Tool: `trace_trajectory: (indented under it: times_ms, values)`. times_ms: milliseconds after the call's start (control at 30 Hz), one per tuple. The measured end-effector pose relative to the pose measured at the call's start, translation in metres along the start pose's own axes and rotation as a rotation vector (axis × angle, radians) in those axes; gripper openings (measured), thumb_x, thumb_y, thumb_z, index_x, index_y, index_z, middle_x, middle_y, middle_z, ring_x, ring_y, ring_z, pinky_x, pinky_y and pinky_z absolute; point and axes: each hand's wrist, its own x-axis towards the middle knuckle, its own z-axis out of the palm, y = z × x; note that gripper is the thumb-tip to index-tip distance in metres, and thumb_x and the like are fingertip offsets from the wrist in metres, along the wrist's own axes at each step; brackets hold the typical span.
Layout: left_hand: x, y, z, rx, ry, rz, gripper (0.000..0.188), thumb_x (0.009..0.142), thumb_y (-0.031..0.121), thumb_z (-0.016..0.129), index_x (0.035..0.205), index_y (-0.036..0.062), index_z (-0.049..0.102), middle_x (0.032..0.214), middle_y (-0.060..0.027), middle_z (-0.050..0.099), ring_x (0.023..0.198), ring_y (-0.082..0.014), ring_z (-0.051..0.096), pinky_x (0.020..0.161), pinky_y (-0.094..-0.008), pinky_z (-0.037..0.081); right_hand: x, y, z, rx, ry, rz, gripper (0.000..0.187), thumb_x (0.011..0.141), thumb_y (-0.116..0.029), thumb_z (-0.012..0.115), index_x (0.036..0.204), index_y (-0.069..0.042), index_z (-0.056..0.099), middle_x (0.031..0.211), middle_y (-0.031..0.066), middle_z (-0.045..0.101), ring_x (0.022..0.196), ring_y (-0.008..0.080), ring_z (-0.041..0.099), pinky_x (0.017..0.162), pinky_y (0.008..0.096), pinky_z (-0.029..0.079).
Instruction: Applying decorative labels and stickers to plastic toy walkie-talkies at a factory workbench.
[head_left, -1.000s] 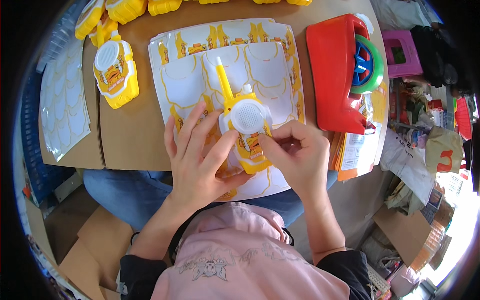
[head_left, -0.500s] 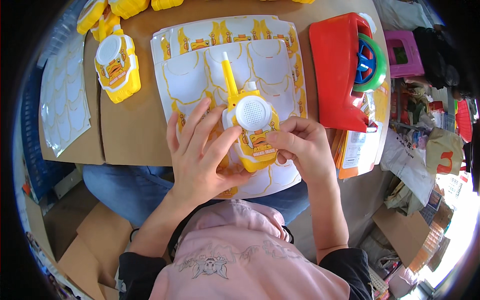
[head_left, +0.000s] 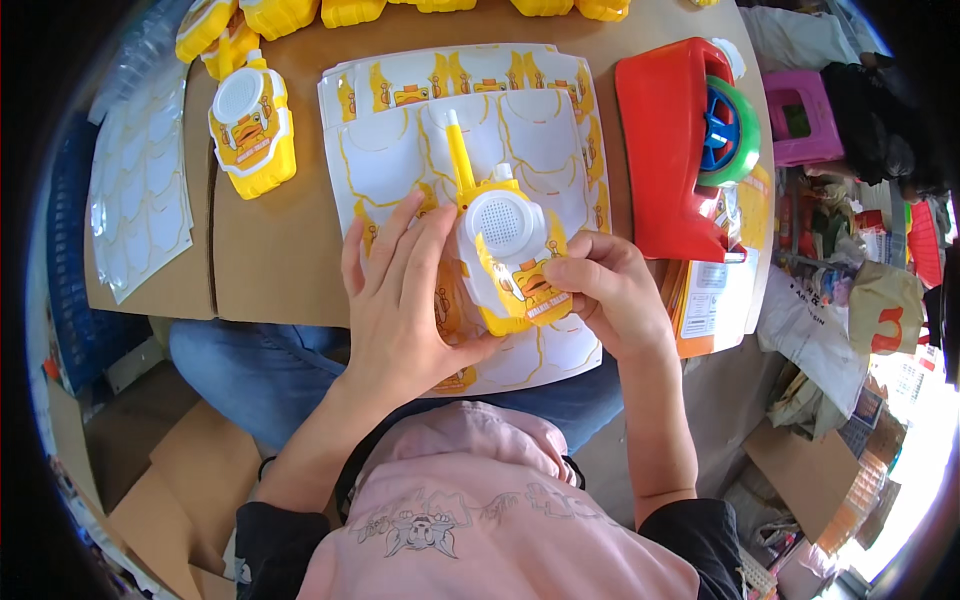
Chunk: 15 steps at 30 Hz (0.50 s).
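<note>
A yellow and white toy walkie-talkie [head_left: 500, 222] with a round speaker grille and a long antenna lies over the sticker sheets. My left hand [head_left: 405, 290] steadies it, fingers along its left side and thumb by its lower end. Between the thumb and forefinger of my right hand [head_left: 618, 300] is the right edge of a yellow and orange duck sticker [head_left: 533, 284]. That sticker stands partly off the toy's lower front, its left wing curling up beside the grille. Under the toy, the top sticker sheet [head_left: 378, 165] shows blank outlines where stickers are gone.
Another walkie-talkie [head_left: 252, 130] with its sticker on lies at the left, below several more yellow toys [head_left: 350, 10] along the far edge. A used sticker sheet [head_left: 140, 200] lies far left. At the right stands a red tape dispenser [head_left: 655, 150] with green tape, beside orange packets [head_left: 705, 300].
The sticker lay nearly flat on the toy; now it is tilted and lifted away at the left, in my right fingers. My left forefinger has drawn back from the toy's front.
</note>
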Motion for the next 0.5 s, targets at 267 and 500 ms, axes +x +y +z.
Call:
trace_trajectory:
  times_ms: [267, 500]
  values:
    - [-0.003, -0.002, 0.006, -0.047, 0.055, -0.014, 0.111, 0.055, 0.041, 0.091, 0.142, -0.0024, 0.037, 0.139, -0.02, 0.048, 0.133, -0.0307, 0.045, 0.113, -0.0575, 0.019, -0.015, 0.011, 0.017, -0.261, 0.09, -0.41, 0.018, 0.083, -0.008, 0.078, 0.089, 0.006, 0.068, 0.078, 0.0076, 0.068, 0.066, 0.0078, 0.062, 0.055, 0.0212, 0.052]
    - [-0.002, -0.002, 0.006, -0.051, 0.064, -0.006, 0.114, 0.054, 0.04, 0.091, 0.143, -0.0025, 0.035, 0.139, -0.0208, 0.048, 0.132, -0.0306, 0.047, 0.113, -0.057, 0.018, -0.015, 0.009, 0.018, -0.327, 0.104, -0.413, 0.017, 0.084, -0.007, 0.077, 0.088, 0.007, 0.068, 0.076, 0.0075, 0.068, 0.063, 0.0076, 0.062, 0.053, 0.0206, 0.051]
